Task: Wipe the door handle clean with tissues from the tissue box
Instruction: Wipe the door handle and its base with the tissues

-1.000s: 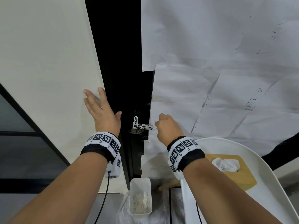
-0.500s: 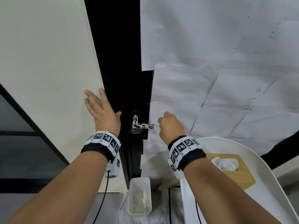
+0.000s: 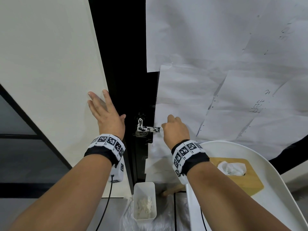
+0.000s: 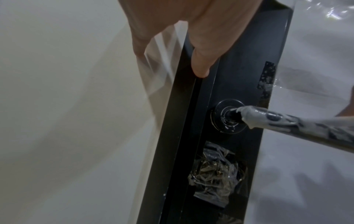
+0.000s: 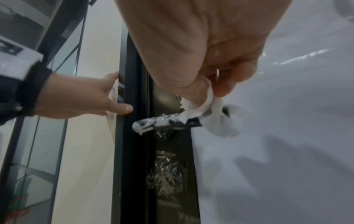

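The black lever door handle (image 3: 146, 129) (image 4: 298, 122) (image 5: 162, 121), smeared with white paste, sticks out from the black door stile. My right hand (image 3: 175, 129) (image 5: 208, 84) pinches a white tissue (image 5: 212, 115) wrapped over the handle's free end. My left hand (image 3: 105, 112) (image 5: 80, 98) lies flat with straight fingers on the white wall left of the door frame, its thumb (image 4: 201, 66) on the black frame. The wooden tissue box (image 3: 240, 174), a tissue poking from its slot, sits on a white chair seat (image 3: 283, 189) at lower right.
White paper sheets (image 3: 225, 80) under clear film cover the door panel to the right. A small white bin (image 3: 144, 200) with used tissues stands on the floor below the handle. Crumpled clear film (image 4: 216, 171) covers the lock beneath the handle. A dark glass partition (image 3: 20, 147) is at left.
My right hand with the tissue has slid slightly to the right along the handle, baring more of the smeared lever. My left hand has stayed on the wall.
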